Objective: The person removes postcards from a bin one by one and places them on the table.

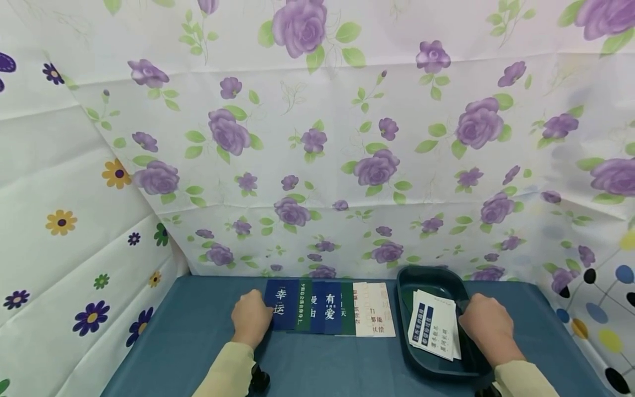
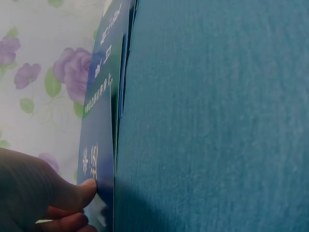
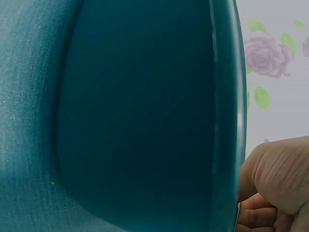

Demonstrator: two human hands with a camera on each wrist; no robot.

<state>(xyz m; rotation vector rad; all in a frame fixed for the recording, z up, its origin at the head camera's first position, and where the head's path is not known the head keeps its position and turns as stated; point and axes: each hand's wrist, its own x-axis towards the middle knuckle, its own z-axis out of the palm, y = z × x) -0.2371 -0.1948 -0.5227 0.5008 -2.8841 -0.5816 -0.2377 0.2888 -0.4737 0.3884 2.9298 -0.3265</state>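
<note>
A row of overlapping printed cards lies on the table, from a dark blue card (image 1: 281, 292) on the left, past green and blue ones, to cream cards (image 1: 383, 309) on the right. My left hand (image 1: 252, 318) pinches the leftmost blue card at its left end; in the left wrist view the thumb (image 2: 88, 191) presses on its face, with the fingers curled below. To the right of the row is a dark green tray (image 1: 430, 281) holding several white cards (image 1: 435, 325). My right hand (image 1: 488, 326) grips the tray's right rim, its fingers (image 3: 258, 215) curled at the outer side.
A blue-green cloth covers the table (image 1: 198, 331). Behind it hangs a white sheet (image 1: 317, 182) with purple roses, and a flower-patterned sheet (image 1: 59, 264) closes off the left. Another sheet with coloured dots (image 1: 607, 309) stands at the right.
</note>
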